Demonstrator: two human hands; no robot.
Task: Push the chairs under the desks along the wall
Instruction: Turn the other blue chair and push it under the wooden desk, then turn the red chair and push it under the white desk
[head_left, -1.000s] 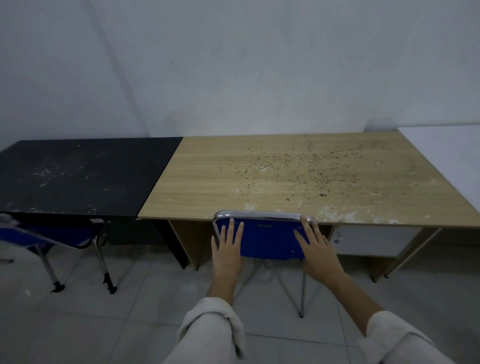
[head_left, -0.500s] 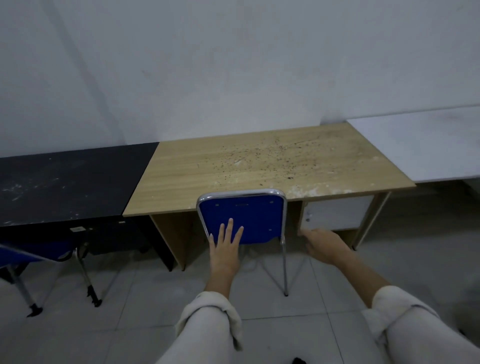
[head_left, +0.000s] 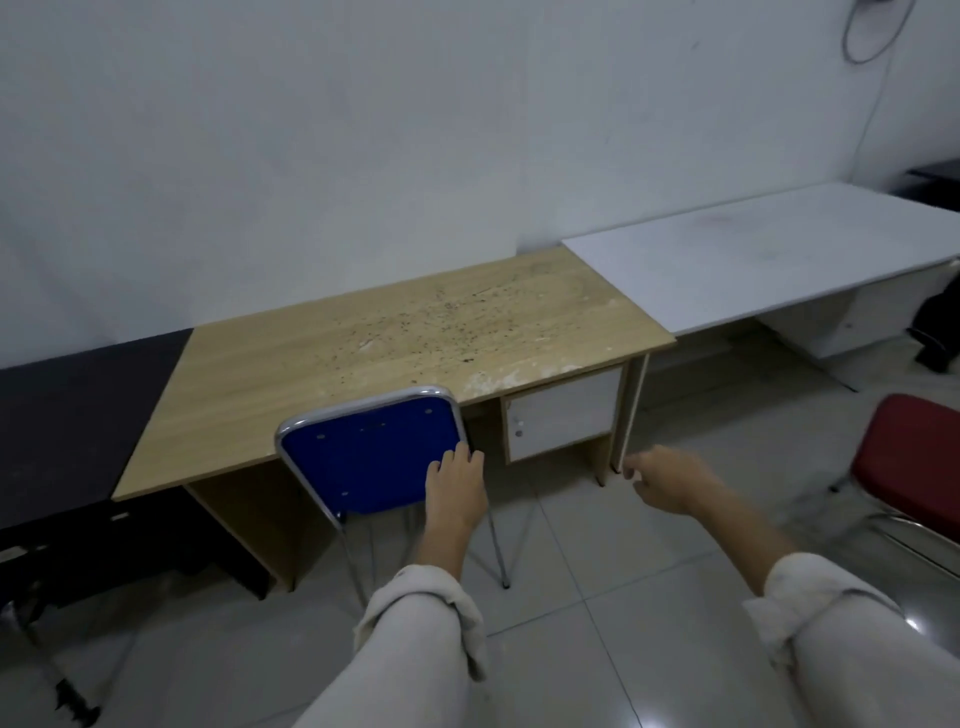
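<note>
Red chair (head_left: 914, 457) stands to my right, well out from the white desk (head_left: 769, 254); my right hand (head_left: 670, 480), loosely curled and empty, is nearer it. My left hand (head_left: 454, 488) rests flat on the blue chair (head_left: 371, 457), tucked at the wooden desk (head_left: 395, 338).

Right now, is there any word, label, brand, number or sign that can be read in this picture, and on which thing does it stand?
There is no readable text.
Blue chair: a small dark mark near the top of the backrest, too blurred to read.
Black desk: a small pale sticker on its front edge, too small to read.
Wooden desk: only specks and stains, no writing.
</note>
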